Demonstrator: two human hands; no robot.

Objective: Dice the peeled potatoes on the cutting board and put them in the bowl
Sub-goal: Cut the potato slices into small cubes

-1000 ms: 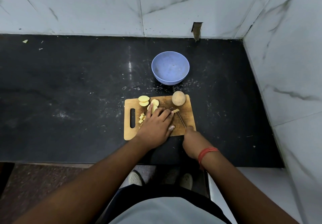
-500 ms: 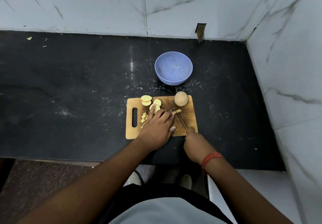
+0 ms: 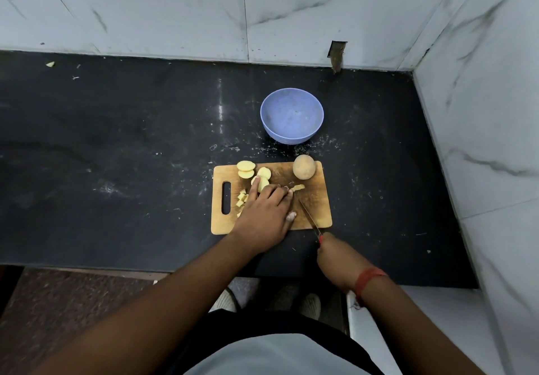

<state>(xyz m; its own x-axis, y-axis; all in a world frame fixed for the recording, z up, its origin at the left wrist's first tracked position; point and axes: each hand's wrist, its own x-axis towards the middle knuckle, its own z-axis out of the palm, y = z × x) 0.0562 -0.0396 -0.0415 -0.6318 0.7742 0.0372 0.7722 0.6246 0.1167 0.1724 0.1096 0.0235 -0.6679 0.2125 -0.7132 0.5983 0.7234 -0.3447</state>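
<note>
On wooden cutting board [image 3: 316,208], left hand [image 3: 262,214] pressing potato slices [image 3: 262,181], right hand [image 3: 335,253] gripping knife [image 3: 309,217].

Home kitchen, corner prep spot. Evidence: black polished stone table [image 3: 116,147] set into a corner of white marble-look wall tiles [image 3: 291,10], grout lines visible, small chipped notch [image 3: 337,54] at the tile base. Wooden cutting board [image 3: 318,199] with handle slot sits on it, carrying potato slices [image 3: 246,166], diced bits [image 3: 242,197] and one whole potato [image 3: 304,167]. Blue bowl [image 3: 291,115] just behind the board. Kitchen knife [image 3: 309,217] over the board. Scraps and white specks scattered on the stone. Speckled floor [image 3: 73,301] below the edge.
</note>
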